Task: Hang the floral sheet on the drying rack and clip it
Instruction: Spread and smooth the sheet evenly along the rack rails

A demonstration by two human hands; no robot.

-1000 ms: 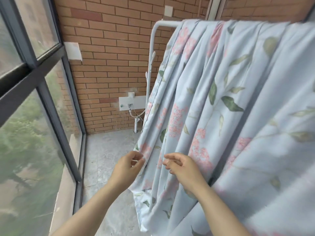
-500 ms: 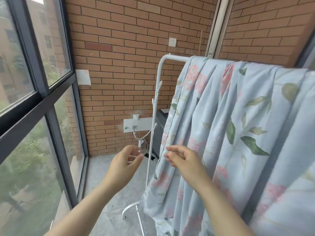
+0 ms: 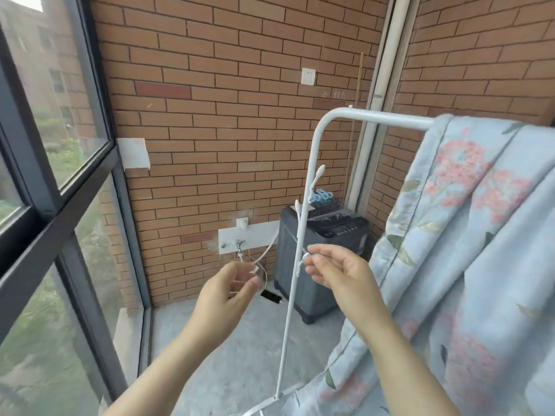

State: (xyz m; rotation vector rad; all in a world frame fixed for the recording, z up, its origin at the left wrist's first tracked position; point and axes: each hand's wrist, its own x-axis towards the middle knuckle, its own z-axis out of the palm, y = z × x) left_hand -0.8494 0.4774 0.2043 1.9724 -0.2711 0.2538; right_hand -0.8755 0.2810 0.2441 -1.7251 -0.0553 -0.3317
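Draping over the top bar of the white drying rack (image 3: 375,117), the floral sheet (image 3: 480,250) is hanging in long folds down the right side of the balcony. Its lower edge is trailing towards the rack's foot, and no clip is showing on it anywhere in view. Just left of the cloth, the person's right hand (image 3: 339,274) is hovering by the rack's upright, fingers loosely bent and holding nothing. Its fingertips are lying beside a small side hook on the pole, though whether they are touching it is proving impossible to tell. The left hand (image 3: 228,295) is floating lower and further left, clear of both sheet and rack, fingers softly curled around nothing. The hanging part of the job is looking done and the clipping part is apparently beginning. What look like blue pegs (image 3: 321,196) are sitting on top of the dark washing machine (image 3: 330,235) behind the rack, against the brick wall (image 3: 240,85). The next move is likely calling for a reach past the upright to that lid, a peg pinched open, and a return to the top bar, where the bunched cloth is demanding a wide bite. A wall tap (image 3: 240,244) is showing beyond the left hand, and dark-framed windows (image 3: 45,175) are running along the left.
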